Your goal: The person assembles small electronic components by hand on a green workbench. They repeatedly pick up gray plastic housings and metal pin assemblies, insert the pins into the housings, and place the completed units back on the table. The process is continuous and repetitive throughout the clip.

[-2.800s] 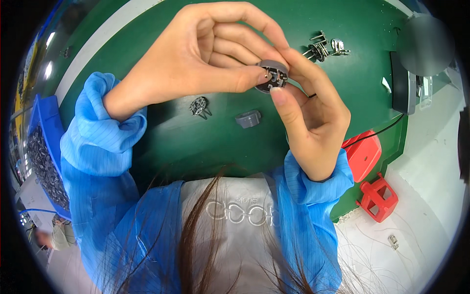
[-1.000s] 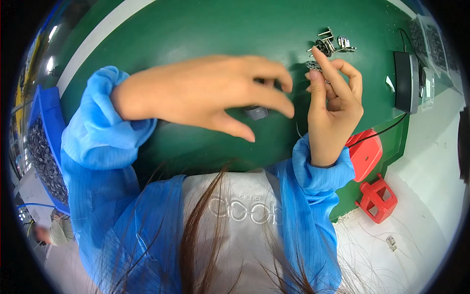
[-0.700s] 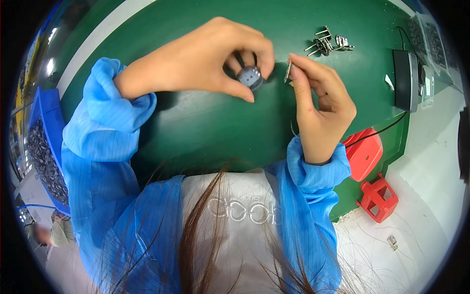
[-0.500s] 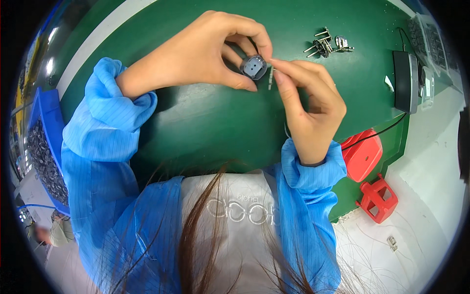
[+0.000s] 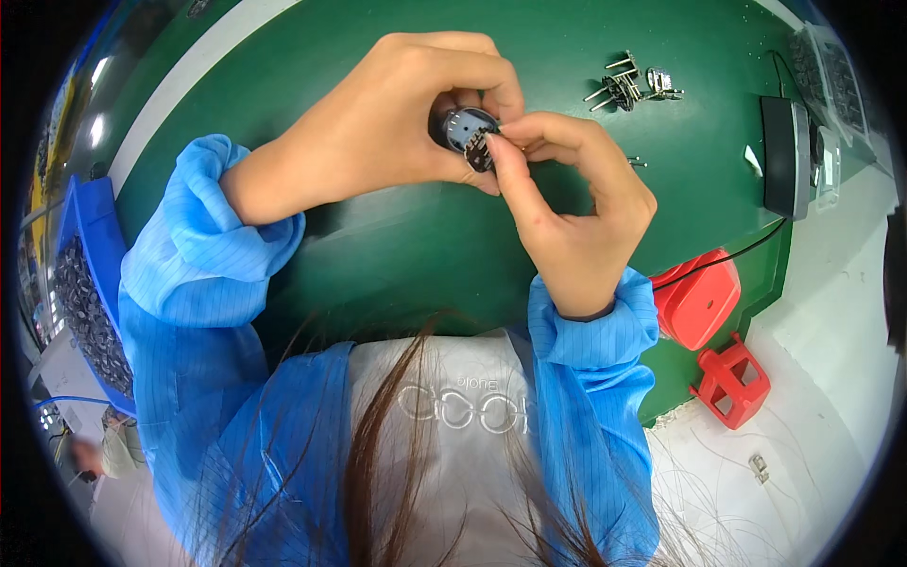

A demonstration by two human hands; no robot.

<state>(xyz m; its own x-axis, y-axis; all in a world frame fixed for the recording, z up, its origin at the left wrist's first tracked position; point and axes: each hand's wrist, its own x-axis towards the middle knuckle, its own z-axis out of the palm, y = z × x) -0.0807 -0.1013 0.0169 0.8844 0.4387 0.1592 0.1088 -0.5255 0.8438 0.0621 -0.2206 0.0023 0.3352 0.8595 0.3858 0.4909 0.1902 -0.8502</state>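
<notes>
My left hand (image 5: 392,118) is curled round a small dark round plastic housing (image 5: 463,127), its grey inner face turned toward me. Between the thumb and fingers of my right hand (image 5: 581,194) is a small black part with metal pins (image 5: 479,151). That part is tilted at the lower right edge of the housing and overlaps its face; I cannot tell whether any of it sits inside. Both hands are over the green table (image 5: 406,250).
Loose pinned metal parts (image 5: 621,92) lie on the far right of the table, near a black-and-grey device (image 5: 782,156). A blue bin (image 5: 94,213) of small dark pieces stands at left. Red stools (image 5: 704,302) are at lower right; a clear tray (image 5: 836,80) sits beyond.
My right hand has moved left, bringing the pinned part from beside the housing to against its face. The housing has shifted slightly left and turned in my left hand.
</notes>
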